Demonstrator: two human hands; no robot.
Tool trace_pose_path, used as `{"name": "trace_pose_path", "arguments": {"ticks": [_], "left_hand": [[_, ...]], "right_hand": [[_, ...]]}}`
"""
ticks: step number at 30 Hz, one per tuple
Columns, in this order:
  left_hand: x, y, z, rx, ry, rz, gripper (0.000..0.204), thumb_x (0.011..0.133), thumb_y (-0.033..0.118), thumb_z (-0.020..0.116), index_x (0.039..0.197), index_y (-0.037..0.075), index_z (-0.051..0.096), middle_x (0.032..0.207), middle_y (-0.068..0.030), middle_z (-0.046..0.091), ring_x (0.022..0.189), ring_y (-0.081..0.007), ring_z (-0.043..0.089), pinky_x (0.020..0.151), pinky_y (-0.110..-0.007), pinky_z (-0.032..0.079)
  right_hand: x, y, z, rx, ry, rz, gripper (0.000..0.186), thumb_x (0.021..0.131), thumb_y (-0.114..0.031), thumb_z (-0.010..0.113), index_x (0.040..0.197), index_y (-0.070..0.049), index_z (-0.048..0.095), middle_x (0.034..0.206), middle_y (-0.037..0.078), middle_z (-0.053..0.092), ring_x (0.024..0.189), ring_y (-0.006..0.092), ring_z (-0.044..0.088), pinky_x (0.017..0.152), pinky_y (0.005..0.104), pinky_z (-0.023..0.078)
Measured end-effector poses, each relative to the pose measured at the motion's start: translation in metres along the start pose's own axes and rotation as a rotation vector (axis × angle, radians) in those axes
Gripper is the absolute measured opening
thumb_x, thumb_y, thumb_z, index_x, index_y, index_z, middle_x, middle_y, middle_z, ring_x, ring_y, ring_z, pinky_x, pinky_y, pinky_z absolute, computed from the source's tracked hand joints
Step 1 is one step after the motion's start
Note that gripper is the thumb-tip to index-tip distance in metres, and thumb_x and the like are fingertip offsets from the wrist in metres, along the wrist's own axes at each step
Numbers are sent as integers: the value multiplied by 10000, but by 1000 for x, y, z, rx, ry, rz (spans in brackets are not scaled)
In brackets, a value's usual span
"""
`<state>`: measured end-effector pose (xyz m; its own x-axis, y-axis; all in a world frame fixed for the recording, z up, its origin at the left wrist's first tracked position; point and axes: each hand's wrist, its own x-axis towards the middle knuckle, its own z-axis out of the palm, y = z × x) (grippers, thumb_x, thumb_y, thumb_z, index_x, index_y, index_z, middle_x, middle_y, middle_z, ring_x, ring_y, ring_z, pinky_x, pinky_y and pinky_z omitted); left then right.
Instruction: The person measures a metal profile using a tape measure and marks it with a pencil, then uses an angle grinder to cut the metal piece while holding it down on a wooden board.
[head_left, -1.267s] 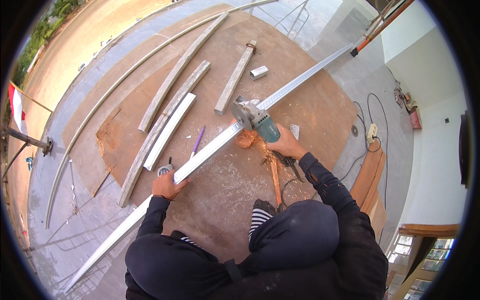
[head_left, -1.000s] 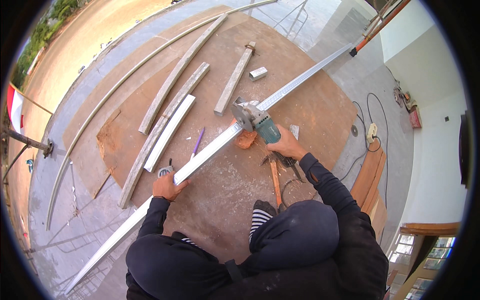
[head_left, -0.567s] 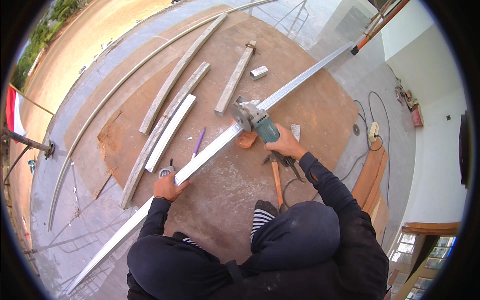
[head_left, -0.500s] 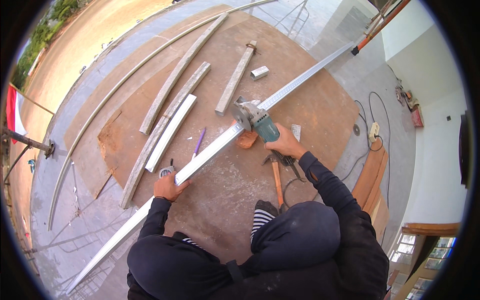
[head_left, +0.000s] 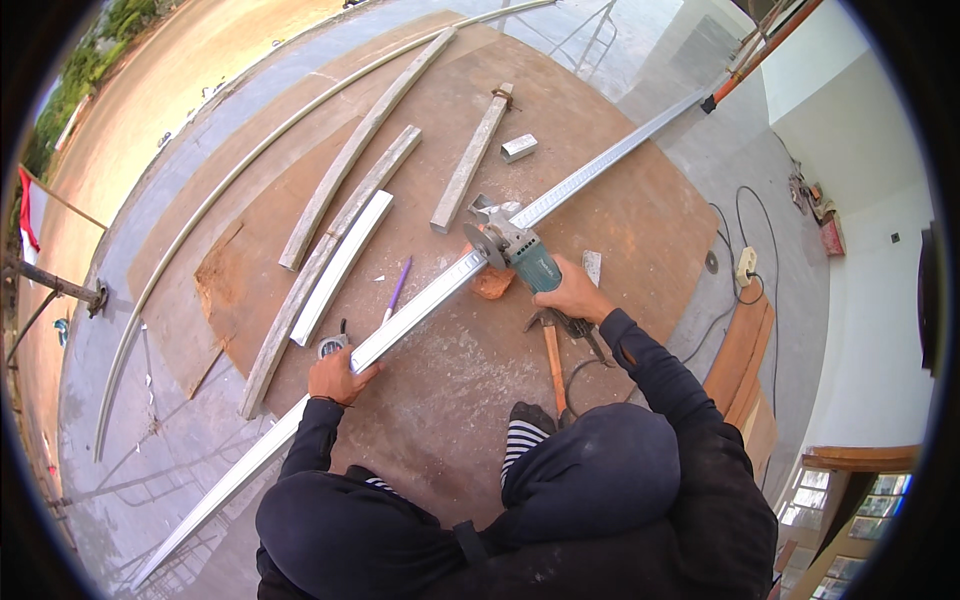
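Note:
A long silvery metal channel (head_left: 415, 316) runs diagonally from the lower left to the far right. My left hand (head_left: 338, 376) is closed round it, beside a tape measure (head_left: 333, 345). My right hand (head_left: 578, 292) grips a teal angle grinder (head_left: 537, 268) by its body. The grinder's cutting disc (head_left: 484, 244) stands on edge at the channel; whether it touches or is spinning, I cannot tell. Under the channel there, an orange-brown brick piece (head_left: 491, 283) shows. A hammer (head_left: 554, 358) with a wooden handle lies just below my right hand.
Several grey bars (head_left: 345, 190) and a short white channel piece (head_left: 343, 268) lie left of the work, near a purple marker (head_left: 398, 285). A loose disc (head_left: 711, 262), black cable and a socket block (head_left: 747, 264) lie at right, beside wooden boards (head_left: 742, 350). My feet frame the near board.
The grinder has shifted slightly towards me and to the right, with its disc a little lower at the channel. My left hand has stayed in place.

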<state>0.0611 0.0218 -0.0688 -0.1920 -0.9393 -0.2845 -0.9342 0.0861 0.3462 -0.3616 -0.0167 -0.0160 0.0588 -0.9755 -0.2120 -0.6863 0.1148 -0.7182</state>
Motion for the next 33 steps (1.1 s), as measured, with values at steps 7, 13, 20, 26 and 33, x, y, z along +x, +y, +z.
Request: {"name": "trace_pose_path", "arguments": {"ticks": [7,13,20,26,33], "left_hand": [[-2,0,0,1,18,9,617,726,649,622,894,56,655,755,-190,642,705,-359,631,626,-437,484],[-5,-5,3,-13,40,63,638,737,646,613,901,29,623,736,-182,632,679,-365,616,605,-443,473],[-20,-4,2,-118,165,91,577,732,592,655,877,37,596,777,-170,626,703,-354,607,619,-431,463],[-25,11,6,-10,198,108,512,645,419,770,833,39,484,778,-152,562,706,-349,566,612,-431,437],[-37,24,25,51,224,220,415,642,293,730,829,51,449,755,-138,544,718,-342,573,585,-445,446]], "right_hand": [[-27,14,8,280,174,-40,789,615,-193,770,1276,27,399,1103,145,549,967,213,556,830,316,460],[-41,14,-1,417,309,-53,906,612,-90,777,1373,-37,289,1159,132,514,1011,197,539,876,310,451],[-69,17,-1,729,354,169,815,635,-49,747,1308,-17,289,1054,127,531,886,186,580,732,315,510],[-95,38,-13,1019,462,305,636,710,-101,684,1235,-4,337,960,158,571,713,223,636,600,326,550],[-117,97,-35,1374,453,376,452,780,-298,602,1044,60,526,839,168,632,682,240,651,624,327,564]]}}
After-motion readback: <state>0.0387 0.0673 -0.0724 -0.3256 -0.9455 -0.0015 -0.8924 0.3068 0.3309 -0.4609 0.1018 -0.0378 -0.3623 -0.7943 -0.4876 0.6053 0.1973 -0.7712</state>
